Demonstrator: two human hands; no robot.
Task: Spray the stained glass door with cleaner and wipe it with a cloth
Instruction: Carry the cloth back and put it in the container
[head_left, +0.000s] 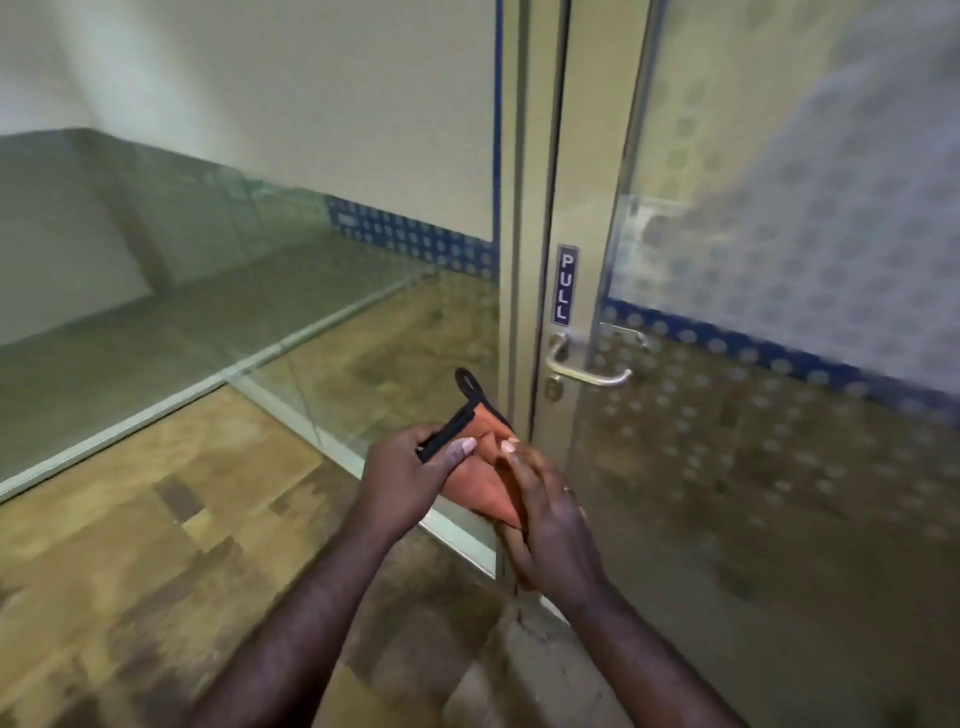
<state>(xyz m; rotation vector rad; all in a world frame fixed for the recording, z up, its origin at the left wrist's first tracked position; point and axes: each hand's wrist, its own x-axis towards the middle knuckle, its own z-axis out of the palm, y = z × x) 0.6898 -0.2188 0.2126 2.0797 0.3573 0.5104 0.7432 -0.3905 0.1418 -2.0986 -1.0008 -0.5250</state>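
Note:
An orange cloth (480, 480) with a black edge and a black hanging loop is held between both hands in front of me. My left hand (410, 475) pinches its black edge between thumb and fingers. My right hand (545, 514) grips the cloth's lower right part, with its fingers laid over the fabric. The glass door (779, 364) stands to the right, with a frosted dot pattern, a blue band and a metal frame. Its silver lever handle (592, 371) sits just above and right of my hands. No spray bottle is in view.
A blue PULL label (566, 285) is fixed to the door frame above the handle, and a keyhole (554, 388) sits below it. A fixed glass panel (260, 234) fills the left side, with its bottom rail on the tiled floor (156, 519).

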